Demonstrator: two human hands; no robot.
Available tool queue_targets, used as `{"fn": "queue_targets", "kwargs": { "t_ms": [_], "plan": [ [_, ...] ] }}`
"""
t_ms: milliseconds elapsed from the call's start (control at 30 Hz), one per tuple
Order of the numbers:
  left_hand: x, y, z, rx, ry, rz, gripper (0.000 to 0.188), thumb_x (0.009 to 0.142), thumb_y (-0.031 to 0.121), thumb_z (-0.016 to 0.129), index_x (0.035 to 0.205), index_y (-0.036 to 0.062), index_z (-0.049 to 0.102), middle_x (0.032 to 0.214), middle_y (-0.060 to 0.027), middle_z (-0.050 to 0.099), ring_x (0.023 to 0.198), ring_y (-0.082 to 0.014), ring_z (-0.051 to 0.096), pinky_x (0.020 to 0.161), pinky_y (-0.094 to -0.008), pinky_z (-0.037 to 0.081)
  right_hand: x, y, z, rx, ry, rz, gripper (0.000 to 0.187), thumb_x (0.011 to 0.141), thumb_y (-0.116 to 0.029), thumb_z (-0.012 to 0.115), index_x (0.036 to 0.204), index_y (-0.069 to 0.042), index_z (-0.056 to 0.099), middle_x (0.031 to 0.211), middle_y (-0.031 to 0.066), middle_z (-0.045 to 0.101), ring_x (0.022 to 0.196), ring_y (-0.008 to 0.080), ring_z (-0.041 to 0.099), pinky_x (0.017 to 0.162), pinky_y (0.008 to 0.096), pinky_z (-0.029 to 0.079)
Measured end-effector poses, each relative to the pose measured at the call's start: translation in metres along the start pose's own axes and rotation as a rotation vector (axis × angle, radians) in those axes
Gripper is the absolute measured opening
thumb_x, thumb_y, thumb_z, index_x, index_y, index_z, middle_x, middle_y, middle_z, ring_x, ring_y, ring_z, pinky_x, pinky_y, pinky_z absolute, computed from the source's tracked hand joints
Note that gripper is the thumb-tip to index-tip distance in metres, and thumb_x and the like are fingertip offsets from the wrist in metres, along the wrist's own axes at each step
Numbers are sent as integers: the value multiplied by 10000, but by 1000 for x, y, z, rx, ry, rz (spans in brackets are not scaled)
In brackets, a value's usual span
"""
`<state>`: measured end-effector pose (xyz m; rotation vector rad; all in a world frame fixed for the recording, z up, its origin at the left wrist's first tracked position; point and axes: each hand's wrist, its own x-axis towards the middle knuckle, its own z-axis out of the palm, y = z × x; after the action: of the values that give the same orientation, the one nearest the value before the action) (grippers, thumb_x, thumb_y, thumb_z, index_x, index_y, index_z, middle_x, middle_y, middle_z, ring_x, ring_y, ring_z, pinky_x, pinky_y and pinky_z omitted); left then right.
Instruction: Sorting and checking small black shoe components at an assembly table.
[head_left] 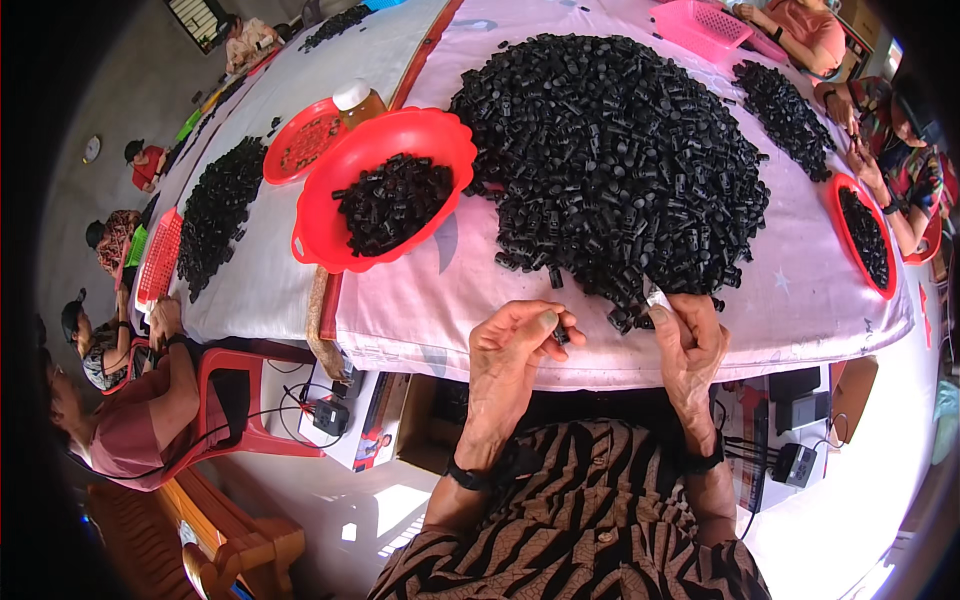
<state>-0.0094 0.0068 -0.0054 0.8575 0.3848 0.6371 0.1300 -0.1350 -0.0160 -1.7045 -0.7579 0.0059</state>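
Note:
My left hand [510,345] is closed, with a small black plastic part [561,335] pinched at its fingertips near the table's front edge. To its right, my closed right hand [690,340] grips a small, shiny whitish piece [656,297] between thumb and fingers; its exact kind is too small to make out. Right beyond both hands rises a large pile of small black cylindrical plastic parts [610,160]. A few loose parts lie at the pile's near edge, close to my right fingers.
Left of the pile stands a red scalloped basin [330,215] of black parts. Behind it are a red plate [280,155] with small bits and a white-capped jar [352,97]. A red tray [845,225] and pink basket [690,25] stand right. Other people sit around the tables.

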Motion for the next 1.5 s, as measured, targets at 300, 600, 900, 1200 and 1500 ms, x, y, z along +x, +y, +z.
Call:
{"fn": "queue_targets", "kwargs": {
  "t_ms": [300, 600, 900, 1200, 1500],
  "plan": [
    [-1, -3, -1, 59, 9, 41, 129, 868, 35, 607, 985, -7, 643, 928, -148, 665, 780, -215, 663, 639, -236, 525, 0, 4, 2, -7, 18, -28, 237, 831, -169, 712, 883, 13, 569, 725, 91, 622, 624, 105, 551, 581, 247, 455],
    [-4, -3, 1, 98, -48, 70, 246, 816, -79, 607, 1048, 0, 633, 969, -125, 662, 841, -204, 663, 716, -275, 532, 0, 4, 2, -14, 14, -41, 228, 833, -161, 708, 884, 9, 565, 727, 90, 622, 622, 116, 560, 579, 256, 456],
    [-6, 3, 7, 85, -30, 45, 206, 880, 32, 557, 1071, -22, 608, 980, -148, 649, 867, -242, 664, 743, -263, 540, 0, 5, 2, -16, 17, -37, 225, 829, -154, 710, 884, 9, 565, 725, 95, 624, 628, 126, 575, 584, 257, 463],
    [-5, 0, 2, 29, -97, 55, 205, 910, 57, 559, 1094, -23, 600, 990, -139, 645, 877, -223, 657, 780, -279, 547, -3, -6, -1, -17, -35, -49, 221, 829, -148, 707, 891, 9, 564, 725, 109, 642, 628, 134, 611, 564, 264, 479],
    [-5, 2, -4, -125, -159, -31, 216, 908, 51, 566, 1108, -23, 599, 976, -137, 644, 822, -170, 640, 748, -236, 536, -11, -32, 5, -50, -239, -448, 297, 767, -181, 761, 872, -3, 548, 697, 126, 639, 534, 253, 635, 460, 318, 480]
  ]
}}
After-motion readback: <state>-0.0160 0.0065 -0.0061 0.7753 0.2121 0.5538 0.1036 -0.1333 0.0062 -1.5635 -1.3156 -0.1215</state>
